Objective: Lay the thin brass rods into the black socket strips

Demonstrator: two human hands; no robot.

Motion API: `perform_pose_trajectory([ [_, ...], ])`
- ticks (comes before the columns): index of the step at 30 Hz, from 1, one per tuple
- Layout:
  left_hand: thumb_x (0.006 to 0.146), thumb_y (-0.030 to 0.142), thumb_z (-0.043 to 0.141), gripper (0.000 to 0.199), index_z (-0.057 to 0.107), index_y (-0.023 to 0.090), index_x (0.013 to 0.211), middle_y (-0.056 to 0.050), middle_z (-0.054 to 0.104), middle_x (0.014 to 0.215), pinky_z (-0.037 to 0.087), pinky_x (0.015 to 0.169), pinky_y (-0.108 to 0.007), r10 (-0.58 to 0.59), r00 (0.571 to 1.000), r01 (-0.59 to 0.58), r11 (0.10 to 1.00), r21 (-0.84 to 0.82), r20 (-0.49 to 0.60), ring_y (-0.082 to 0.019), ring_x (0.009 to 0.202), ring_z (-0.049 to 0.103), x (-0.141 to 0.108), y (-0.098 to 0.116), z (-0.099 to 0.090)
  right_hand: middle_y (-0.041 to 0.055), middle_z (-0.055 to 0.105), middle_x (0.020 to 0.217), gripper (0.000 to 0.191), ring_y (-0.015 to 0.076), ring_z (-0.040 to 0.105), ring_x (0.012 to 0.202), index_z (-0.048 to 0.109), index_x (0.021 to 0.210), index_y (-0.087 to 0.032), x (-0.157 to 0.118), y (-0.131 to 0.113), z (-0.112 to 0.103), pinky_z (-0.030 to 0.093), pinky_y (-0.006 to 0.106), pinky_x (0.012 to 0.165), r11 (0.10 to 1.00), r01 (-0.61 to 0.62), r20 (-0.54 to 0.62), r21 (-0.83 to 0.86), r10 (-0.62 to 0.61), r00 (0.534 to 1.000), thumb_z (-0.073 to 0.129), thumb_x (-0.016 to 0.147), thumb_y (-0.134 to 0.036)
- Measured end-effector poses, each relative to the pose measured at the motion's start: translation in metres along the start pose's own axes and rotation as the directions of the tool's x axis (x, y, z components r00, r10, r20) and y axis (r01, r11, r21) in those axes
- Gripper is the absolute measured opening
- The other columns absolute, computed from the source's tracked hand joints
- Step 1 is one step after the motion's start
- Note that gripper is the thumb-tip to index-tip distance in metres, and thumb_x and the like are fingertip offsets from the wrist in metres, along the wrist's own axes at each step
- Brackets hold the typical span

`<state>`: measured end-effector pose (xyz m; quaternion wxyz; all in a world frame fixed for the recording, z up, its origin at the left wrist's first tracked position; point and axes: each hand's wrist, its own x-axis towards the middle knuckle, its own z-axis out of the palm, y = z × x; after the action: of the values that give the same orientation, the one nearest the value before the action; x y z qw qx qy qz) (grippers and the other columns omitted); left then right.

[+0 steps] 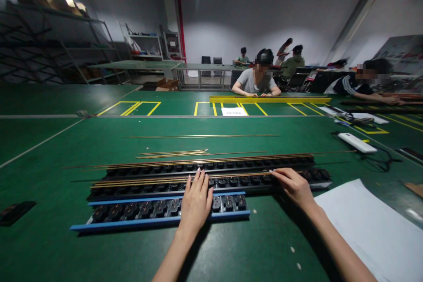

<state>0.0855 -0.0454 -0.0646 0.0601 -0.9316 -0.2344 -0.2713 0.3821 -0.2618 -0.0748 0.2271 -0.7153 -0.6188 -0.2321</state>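
My left hand (196, 200) lies flat, fingers spread, across a blue-edged tray (158, 221) of black parts, its fingertips at the thin brass rods (142, 181) on the black rail behind. At the right part of that black rail (251, 188), my right hand (291, 183) pinches the end of a thin brass rod between thumb and forefinger. A second black rail (165, 168) runs behind the first, with more long rods lying along it. Several short brass rods (175, 154) rest on the green table beyond.
White paper (370, 229) lies at the right, near my right forearm. Behind it are a white power strip (357, 142) and black cables. A small dark object (16, 212) sits at far left. Across the table, a person (256, 81) sits behind a long yellow rail (271, 99).
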Motion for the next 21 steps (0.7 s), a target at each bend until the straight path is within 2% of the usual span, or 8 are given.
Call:
perform_pose_trajectory([
  [4,0.092,0.027,0.039,0.045,0.045,0.007,0.132,-0.014,0.044,0.14,0.036,0.107,-0.049,-0.016,1.0,0.016,1.0,-0.002,-0.018,-0.026,0.132,0.037,0.002,0.004,-0.001,0.0083,0.066,0.101,0.034,0.0183,0.06,0.093,0.064,0.114,-0.022,0.001,-0.003,0.001,0.051,0.03,0.077,1.0,0.001,-0.003,-0.016,-0.002,1.0,0.046,0.088,-0.012],
  [8,0.092,0.026,0.039,0.047,0.039,0.012,0.137,-0.01,0.041,0.143,0.035,0.108,-0.047,0.034,0.999,-0.034,0.999,-0.027,0.002,-0.024,0.134,0.034,0.004,0.015,-0.003,0.0083,0.066,0.101,0.033,0.0182,0.061,0.092,0.064,0.114,-0.021,0.001,-0.004,0.002,0.051,0.03,0.077,1.0,0.004,-0.009,-0.024,-0.004,1.0,0.046,0.088,-0.012],
  [13,0.093,0.03,0.039,0.048,0.038,0.015,0.138,-0.007,0.038,0.145,0.038,0.107,-0.045,0.068,0.997,-0.066,0.996,-0.053,0.043,-0.022,0.135,0.033,0.005,0.028,0.001,0.0079,0.066,0.101,0.034,0.0182,0.061,0.092,0.064,0.114,-0.023,0.002,-0.003,0.001,0.051,0.031,0.076,1.0,0.001,-0.011,-0.029,-0.001,1.0,0.045,0.088,-0.012],
  [21,0.092,0.026,0.039,0.047,0.039,0.011,0.136,-0.009,0.04,0.143,0.04,0.105,-0.045,0.071,0.996,-0.07,0.997,-0.022,0.061,-0.023,0.133,0.037,0.004,0.033,0.008,0.0076,0.067,0.1,0.032,0.0181,0.061,0.091,0.065,0.113,-0.023,0.002,-0.003,0.001,0.05,0.03,0.075,0.999,0.003,-0.006,-0.05,-0.004,1.0,0.047,0.088,-0.014],
])
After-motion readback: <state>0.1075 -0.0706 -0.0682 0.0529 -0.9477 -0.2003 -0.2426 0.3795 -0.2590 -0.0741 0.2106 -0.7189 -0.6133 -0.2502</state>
